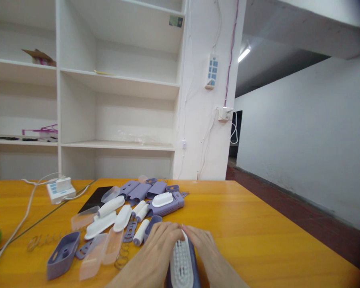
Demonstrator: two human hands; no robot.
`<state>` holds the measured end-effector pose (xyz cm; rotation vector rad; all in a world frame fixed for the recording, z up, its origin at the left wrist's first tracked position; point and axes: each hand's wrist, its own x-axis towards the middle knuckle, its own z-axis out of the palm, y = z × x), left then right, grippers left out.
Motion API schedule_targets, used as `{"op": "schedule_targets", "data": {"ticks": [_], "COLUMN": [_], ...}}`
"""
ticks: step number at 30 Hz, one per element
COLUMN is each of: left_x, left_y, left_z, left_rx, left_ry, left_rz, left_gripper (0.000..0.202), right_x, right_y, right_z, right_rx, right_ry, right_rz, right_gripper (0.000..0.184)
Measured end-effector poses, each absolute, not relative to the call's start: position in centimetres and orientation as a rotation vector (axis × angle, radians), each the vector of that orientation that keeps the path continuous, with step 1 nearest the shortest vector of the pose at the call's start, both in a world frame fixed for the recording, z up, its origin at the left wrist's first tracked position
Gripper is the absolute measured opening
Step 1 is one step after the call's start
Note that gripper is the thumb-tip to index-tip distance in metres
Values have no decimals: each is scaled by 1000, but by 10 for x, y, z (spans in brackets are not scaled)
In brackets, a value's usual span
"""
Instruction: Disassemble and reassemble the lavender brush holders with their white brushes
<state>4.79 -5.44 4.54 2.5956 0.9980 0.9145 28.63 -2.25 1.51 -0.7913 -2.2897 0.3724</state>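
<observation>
White shelves [120, 80] back the table [228, 224], where your left hand [159, 250] and right hand [206, 248] press a nubbed white piece in a purple shell [182, 262] between them, nearest you. That one looks joined; purple housings [138, 193] and white covers [100, 225] lie loose beyond.

Brush [182, 262] on table [228, 216], parts [101, 225] leftward (shelves [123, 80] behind)

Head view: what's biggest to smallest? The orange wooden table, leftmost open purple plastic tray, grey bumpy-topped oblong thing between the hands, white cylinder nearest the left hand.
Orange table
Purple tray and bumpy-topped thing: unsure, the thing's partly hidden
White cylinder
</observation>
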Motion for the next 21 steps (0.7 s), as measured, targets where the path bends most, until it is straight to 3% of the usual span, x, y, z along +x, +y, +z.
{"op": "schedule_targets", "data": {"ticks": [5, 10, 16, 21], "left_x": [48, 54, 51, 46], "left_y": [-61, -69, -63, -60], "left_z": [54, 58, 54, 53], "left_rx": [2460, 2417, 2374, 2327], "left_ry": [1207, 1256, 1230, 1190], "left_rz": [824, 814, 837, 791], "left_gripper": [71, 68, 67, 75], "right_x": [282, 284, 285, 285], "right_y": [-17, -24, -28, -23], "right_z": [21, 22, 16, 5], "right_rx": [-830, -811, -749, -745], "right_ry": [-2319, -2329, -2255, -2243], "right_rz": [451, 459, 549, 659], "right_gripper": [63, 84, 82, 98]}}
